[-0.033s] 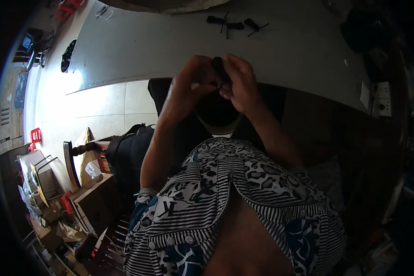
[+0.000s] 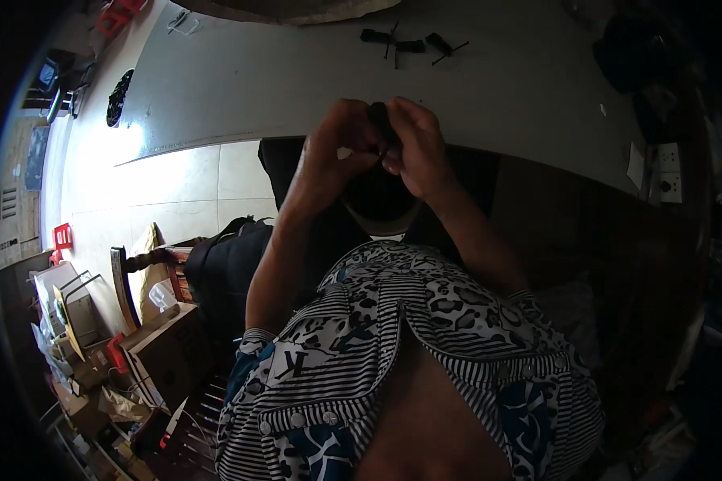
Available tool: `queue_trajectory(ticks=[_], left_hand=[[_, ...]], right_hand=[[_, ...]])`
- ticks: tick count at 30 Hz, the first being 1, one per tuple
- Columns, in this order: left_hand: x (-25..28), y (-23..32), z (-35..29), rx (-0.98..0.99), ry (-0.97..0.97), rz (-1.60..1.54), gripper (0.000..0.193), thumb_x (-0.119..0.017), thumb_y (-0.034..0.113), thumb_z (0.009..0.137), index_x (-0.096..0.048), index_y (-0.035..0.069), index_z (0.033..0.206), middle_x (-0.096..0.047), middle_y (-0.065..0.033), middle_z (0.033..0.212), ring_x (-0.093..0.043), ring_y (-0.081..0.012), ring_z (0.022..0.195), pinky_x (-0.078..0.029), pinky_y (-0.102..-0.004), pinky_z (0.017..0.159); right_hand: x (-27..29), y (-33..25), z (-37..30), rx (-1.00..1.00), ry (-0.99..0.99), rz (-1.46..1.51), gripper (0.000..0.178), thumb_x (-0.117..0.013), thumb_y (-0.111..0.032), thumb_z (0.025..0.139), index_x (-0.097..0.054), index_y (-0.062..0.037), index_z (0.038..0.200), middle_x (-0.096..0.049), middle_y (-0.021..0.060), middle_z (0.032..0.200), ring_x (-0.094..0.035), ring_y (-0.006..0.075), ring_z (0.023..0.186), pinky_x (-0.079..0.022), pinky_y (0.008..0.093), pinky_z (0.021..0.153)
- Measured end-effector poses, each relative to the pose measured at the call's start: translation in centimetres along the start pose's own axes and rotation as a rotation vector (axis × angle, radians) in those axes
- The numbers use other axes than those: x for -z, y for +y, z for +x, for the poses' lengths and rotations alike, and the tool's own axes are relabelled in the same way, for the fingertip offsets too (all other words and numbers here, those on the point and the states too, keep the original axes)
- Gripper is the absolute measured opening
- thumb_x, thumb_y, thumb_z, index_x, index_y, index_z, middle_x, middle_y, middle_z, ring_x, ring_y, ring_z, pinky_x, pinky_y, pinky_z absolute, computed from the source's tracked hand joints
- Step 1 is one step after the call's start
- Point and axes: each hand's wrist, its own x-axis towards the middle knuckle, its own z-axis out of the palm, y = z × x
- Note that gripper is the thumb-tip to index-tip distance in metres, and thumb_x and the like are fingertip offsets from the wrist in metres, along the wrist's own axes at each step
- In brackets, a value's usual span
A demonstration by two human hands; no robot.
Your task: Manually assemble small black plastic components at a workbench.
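Note:
Over the table's near edge, both my hands are raised close together around a small black part [image 2: 380,120], dark and chunky, its exact kind hard to make out. My right hand [image 2: 421,152] is closed on it, thumb along its right side. On the other side my left hand [image 2: 333,148] is closed too, fingertips pinched at the part's lower end, where a thin dark piece shows between the hands. Farther off on the grey table [image 2: 273,88] lie several similar black pieces [image 2: 410,46], some with thin rods sticking out.
A brown rounded edge [image 2: 297,10] borders the table's far side. To the left are a dark coiled bundle [image 2: 119,98], a wooden chair [image 2: 123,284], a black bag [image 2: 229,260] and a cardboard box [image 2: 164,345]. Wall sockets [image 2: 671,172] are at the right.
My left hand has shifted very slightly, its fingertips bending nearer my right hand. The black part has tilted or dropped a little. The pieces on the table lie as before.

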Motion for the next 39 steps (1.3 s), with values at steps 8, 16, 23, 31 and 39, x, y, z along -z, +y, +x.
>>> queue_trajectory(ticks=[8,16,23,31,39], left_hand=[[-1.5,-1.3,-0.2,0.248,0.123,-0.421,0.015,-0.06,0.001,0.073,-0.056,0.002,0.088,-0.056,0.0004,0.077,-0.052,-0.008,0.07,-0.043,-0.0202,0.068],[0.2,-1.1,-0.6,0.273,0.015,-0.417,0.016,-0.048,0.015,0.085,-0.054,0.002,0.092,-0.057,-0.0025,0.079,-0.054,-0.0083,0.07,-0.043,-0.021,0.062],[0.3,-0.9,-1.1,0.342,-0.019,-0.474,0.016,-0.045,0.018,0.087,-0.052,0.003,0.088,-0.054,-0.0025,0.074,-0.052,-0.0095,0.057,-0.043,-0.02,0.054],[1.7,-1.2,-0.6,0.068,0.01,0.161,0.007,-0.059,0.009,0.08,-0.053,0.005,0.079,-0.05,-0.0003,0.069,-0.047,-0.0061,0.056,-0.039,-0.0191,0.051],[0.5,-0.8,-0.5,0.183,0.029,-0.812,0.009,-0.055,0.007,0.083,-0.05,0.001,0.089,-0.056,-0.0039,0.073,-0.055,-0.0111,0.055,-0.046,-0.0212,0.051]], right_hand=[[-0.8,3.0,-0.2,0.45,0.331,-0.71,0.024,-0.039,-0.023,0.094,-0.048,-0.0042,0.082,-0.047,-0.0006,0.064,-0.047,0.0066,0.058,-0.039,0.0214,0.051],[1.3,0.3,0.1,0.378,-0.054,-0.727,0.016,-0.052,-0.006,0.084,-0.049,-0.0031,0.099,-0.055,0.0018,0.076,-0.056,0.0084,0.07,-0.044,0.0219,0.059],[1.5,-0.5,0.3,0.125,-0.168,-0.646,0.018,-0.06,-0.001,0.077,-0.051,-0.0035,0.093,-0.056,0.0009,0.077,-0.055,0.0062,0.066,-0.043,0.02,0.056],[1.4,-2.2,0.3,0.178,-0.284,-0.974,0.021,-0.064,-0.002,0.072,-0.053,-0.0043,0.09,-0.054,-0.0006,0.074,-0.05,0.0073,0.062,-0.04,0.0203,0.055],[2.6,-2.2,-1.3,0.152,-0.112,-0.325,0.018,-0.059,0.001,0.075,-0.052,-0.0027,0.091,-0.056,0.0049,0.079,-0.052,0.0085,0.059,-0.042,0.0188,0.05]])
